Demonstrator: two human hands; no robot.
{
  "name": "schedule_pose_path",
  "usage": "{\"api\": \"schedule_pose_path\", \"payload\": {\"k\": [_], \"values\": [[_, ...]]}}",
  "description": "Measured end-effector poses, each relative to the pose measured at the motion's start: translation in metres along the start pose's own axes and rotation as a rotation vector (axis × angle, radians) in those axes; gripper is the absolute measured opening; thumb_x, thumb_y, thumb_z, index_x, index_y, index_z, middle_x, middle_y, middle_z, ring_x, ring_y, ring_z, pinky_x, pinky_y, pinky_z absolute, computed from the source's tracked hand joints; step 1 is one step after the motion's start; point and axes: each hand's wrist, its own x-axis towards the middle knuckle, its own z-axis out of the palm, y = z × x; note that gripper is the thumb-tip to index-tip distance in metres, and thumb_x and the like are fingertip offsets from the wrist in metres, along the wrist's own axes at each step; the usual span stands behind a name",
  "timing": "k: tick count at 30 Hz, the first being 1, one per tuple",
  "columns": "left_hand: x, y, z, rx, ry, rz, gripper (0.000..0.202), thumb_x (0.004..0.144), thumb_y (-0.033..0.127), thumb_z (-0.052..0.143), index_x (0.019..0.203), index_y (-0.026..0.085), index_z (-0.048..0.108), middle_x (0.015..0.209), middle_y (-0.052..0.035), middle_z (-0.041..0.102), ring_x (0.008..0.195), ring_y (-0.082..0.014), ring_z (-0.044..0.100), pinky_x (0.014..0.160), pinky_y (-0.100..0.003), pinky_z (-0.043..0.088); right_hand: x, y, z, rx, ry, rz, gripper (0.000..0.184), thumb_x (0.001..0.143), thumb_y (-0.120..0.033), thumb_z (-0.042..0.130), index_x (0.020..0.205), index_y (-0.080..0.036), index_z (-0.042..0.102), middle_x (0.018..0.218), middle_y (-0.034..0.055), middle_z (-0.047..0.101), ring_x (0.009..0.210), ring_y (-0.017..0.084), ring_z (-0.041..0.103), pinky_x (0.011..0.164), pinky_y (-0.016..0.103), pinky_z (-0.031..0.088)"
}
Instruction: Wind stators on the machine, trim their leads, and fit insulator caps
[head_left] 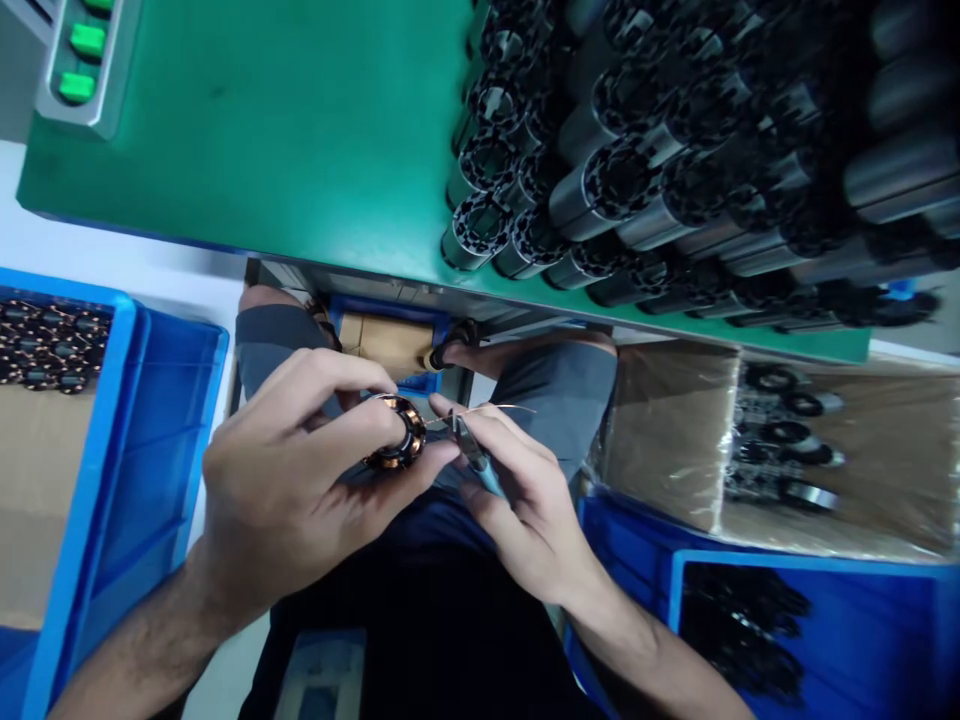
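My left hand [300, 460] is closed around a motor stator [409, 432], a black ring with copper windings whose open end faces right. From the stator a thin copper wire [514, 407] runs to the right, past the jaws of a pair of cutting pliers [480, 462] with light-blue handles. My right hand [525, 490] grips those pliers, their tip close to the stator's right side. Whether the jaws are closed on the wire, I cannot tell. Both hands are above my lap, below the table edge.
Many metal cylinders with black slotted ends [480, 230] stand stacked on the green table [300, 120]. A blue crate [157, 400] at left holds wound stators [56, 345]. At right are a plastic-lined carton [667, 430] with cylinders and a blue bin [862, 610] with black parts.
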Motion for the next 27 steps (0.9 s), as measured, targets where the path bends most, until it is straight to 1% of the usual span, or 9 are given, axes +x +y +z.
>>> {"api": "schedule_pose_path", "payload": {"k": [3,6,9,14,16,19,21,24,27], "values": [[-0.001,0.001,0.0,0.003,-0.023,-0.017,0.026,0.108,0.035,0.096,0.096,0.029,0.074,0.108,-0.0008,0.085,0.091,-0.0186,0.081,0.078,-0.034,0.066,0.001,0.0,0.0,-0.002,0.019,0.01,0.081,0.097,-0.005,0.065,0.17,-0.037,0.077,0.106,0.0026,0.083,0.089,0.021,0.073,0.079,0.033,0.065],[-0.002,0.002,0.001,0.006,-0.033,-0.028,0.026,0.109,0.034,0.095,0.097,0.028,0.072,0.109,-0.0002,0.085,0.092,-0.0178,0.081,0.078,-0.034,0.066,0.003,0.001,0.002,0.023,0.025,-0.036,0.082,0.096,-0.002,0.064,0.168,-0.039,0.079,0.132,0.0031,0.092,0.09,0.018,0.076,0.085,0.032,0.068],[-0.004,0.0,0.002,0.01,-0.033,-0.029,0.026,0.108,0.033,0.095,0.097,0.028,0.072,0.109,-0.0005,0.085,0.091,-0.0178,0.081,0.076,-0.034,0.064,0.004,0.005,0.004,0.067,0.03,-0.074,0.086,0.093,0.002,0.063,0.166,-0.039,0.08,0.15,0.0018,0.092,0.092,0.016,0.081,0.089,0.029,0.07],[-0.008,-0.01,0.005,-0.082,-0.006,-0.099,0.029,0.099,0.036,0.103,0.094,0.028,0.075,0.108,-0.0019,0.085,0.09,-0.0198,0.081,0.074,-0.035,0.064,0.006,0.013,0.001,0.072,0.014,0.002,0.074,0.094,0.0,0.064,0.157,-0.032,0.087,0.146,0.0042,0.093,0.092,0.018,0.087,0.09,0.032,0.071],[-0.01,-0.016,0.006,-0.242,-0.041,-0.206,0.027,0.095,0.034,0.104,0.098,0.027,0.079,0.114,-0.0042,0.085,0.094,-0.0206,0.082,0.069,-0.032,0.064,0.007,0.015,-0.001,0.008,0.029,0.048,0.07,0.096,-0.004,0.063,0.158,-0.029,0.087,0.127,0.0049,0.094,0.083,0.018,0.08,0.083,0.034,0.069],[-0.01,-0.021,0.01,-0.592,-0.076,-0.414,0.018,0.097,0.028,0.101,0.102,0.025,0.084,0.12,-0.0085,0.084,0.098,-0.0223,0.083,0.062,-0.027,0.064,0.009,0.017,-0.001,-0.109,0.066,0.033,0.076,0.094,-0.009,0.07,0.166,-0.028,0.081,0.099,0.0017,0.077,0.082,0.019,0.068,0.077,0.035,0.066],[-0.009,-0.021,0.014,-0.775,-0.046,-0.519,0.015,0.097,0.025,0.1,0.098,0.023,0.085,0.114,-0.0084,0.084,0.093,-0.0206,0.082,0.058,-0.023,0.063,0.008,0.018,0.002,-0.162,0.103,-0.042,0.081,0.092,-0.011,0.076,0.171,-0.03,0.078,0.098,0.0007,0.067,0.087,0.02,0.066,0.08,0.036,0.067],[-0.006,-0.019,0.022,-0.941,-0.024,-0.616,0.013,0.097,0.023,0.1,0.095,0.022,0.087,0.109,-0.0067,0.084,0.085,-0.0164,0.078,0.054,-0.018,0.06,0.007,0.018,0.009,-0.239,0.152,-0.136,0.08,0.097,-0.012,0.082,0.173,-0.037,0.076,0.105,0.0018,0.065,0.092,0.02,0.066,0.085,0.036,0.069],[-0.003,-0.015,0.029,-1.018,-0.019,-0.678,0.01,0.097,0.019,0.097,0.094,0.022,0.088,0.106,-0.0057,0.085,0.088,-0.0161,0.079,0.055,-0.016,0.06,0.006,0.018,0.013,-0.289,0.188,-0.162,0.08,0.102,-0.015,0.086,0.176,-0.041,0.072,0.108,0.0022,0.064,0.093,0.02,0.066,0.083,0.035,0.068]]}}
